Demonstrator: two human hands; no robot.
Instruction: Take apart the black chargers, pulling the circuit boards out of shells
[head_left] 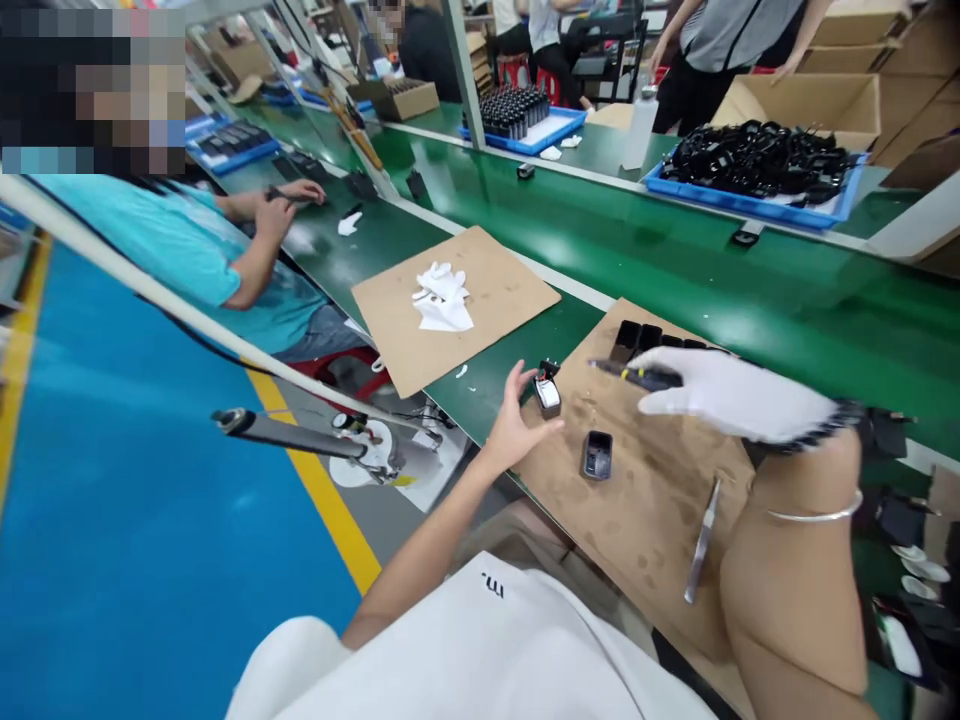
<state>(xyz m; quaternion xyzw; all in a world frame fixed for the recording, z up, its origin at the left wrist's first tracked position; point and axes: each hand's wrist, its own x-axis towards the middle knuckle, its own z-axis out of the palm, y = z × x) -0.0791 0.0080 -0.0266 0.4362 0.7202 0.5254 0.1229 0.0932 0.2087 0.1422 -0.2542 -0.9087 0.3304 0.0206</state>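
My left hand (517, 425), bare, is beside a small black case (549, 398) with a white piece inside and a black part with a bit of red wire at its top. Its thumb and fingers are spread around the case's near side; firm contact is not plain. My right hand (720, 390), in a white glove, grips a black pen-like tool (634, 375) with a yellow band, its tip pointing left. Between the hands, an open black case (598, 456) rests on the brown board (637, 530). Metal tweezers (703, 540) lie below my right hand.
Several black cases (637, 338) line the board's far edge. Another board (390, 330) holds crumpled white pieces (444, 297). Across the green belt (675, 265) is a blue tray (750, 210) of black parts. A co-worker in a turquoise shirt (172, 250) sits left; a pole (165, 300) slants nearby.
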